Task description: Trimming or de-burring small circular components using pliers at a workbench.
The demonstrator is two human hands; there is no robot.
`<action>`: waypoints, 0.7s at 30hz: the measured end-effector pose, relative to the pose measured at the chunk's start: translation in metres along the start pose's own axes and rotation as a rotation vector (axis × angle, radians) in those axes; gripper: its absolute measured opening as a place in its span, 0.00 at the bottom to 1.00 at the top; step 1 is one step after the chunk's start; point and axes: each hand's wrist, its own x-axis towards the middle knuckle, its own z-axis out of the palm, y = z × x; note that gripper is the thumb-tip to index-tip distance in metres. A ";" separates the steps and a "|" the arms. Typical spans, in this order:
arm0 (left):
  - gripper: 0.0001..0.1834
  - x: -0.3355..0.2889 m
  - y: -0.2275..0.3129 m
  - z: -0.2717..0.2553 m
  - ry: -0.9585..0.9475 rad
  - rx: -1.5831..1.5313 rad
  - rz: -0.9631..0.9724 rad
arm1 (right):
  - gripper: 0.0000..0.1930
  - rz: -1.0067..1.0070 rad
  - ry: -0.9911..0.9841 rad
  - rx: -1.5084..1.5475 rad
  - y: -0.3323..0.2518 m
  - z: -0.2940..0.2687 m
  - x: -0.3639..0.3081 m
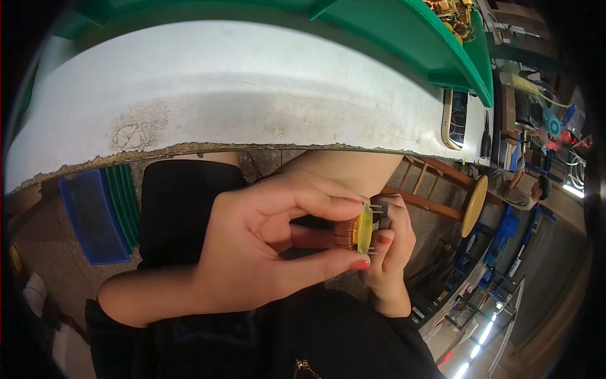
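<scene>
Copper-wound coil (346, 234) with yellow base (365, 235), off the table's (252, 88) near edge: left hand (243, 243) pinches the base, right hand (398, 240) a dark piece (384, 219) (partly hidden) beside the pins (374, 252), which sideways pressure could bend.

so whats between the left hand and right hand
In the head view, a copper-wound coil with a yellow-green base, held in the left hand, its pins pointing toward the right hand. A dark piece there is too unclear to name.
</scene>
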 end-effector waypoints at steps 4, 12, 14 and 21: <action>0.24 0.000 0.000 0.000 -0.041 0.039 0.045 | 0.17 -0.124 0.027 -0.125 0.000 -0.001 0.004; 0.23 0.001 0.002 -0.002 -0.101 0.170 0.167 | 0.20 -0.256 0.087 -0.306 0.004 0.003 0.004; 0.22 0.001 0.001 -0.003 -0.088 0.190 0.173 | 0.21 -0.271 0.106 -0.334 0.005 0.005 0.004; 0.21 0.001 0.000 -0.001 -0.073 0.219 0.176 | 0.21 -0.203 0.115 -0.230 0.005 0.006 0.003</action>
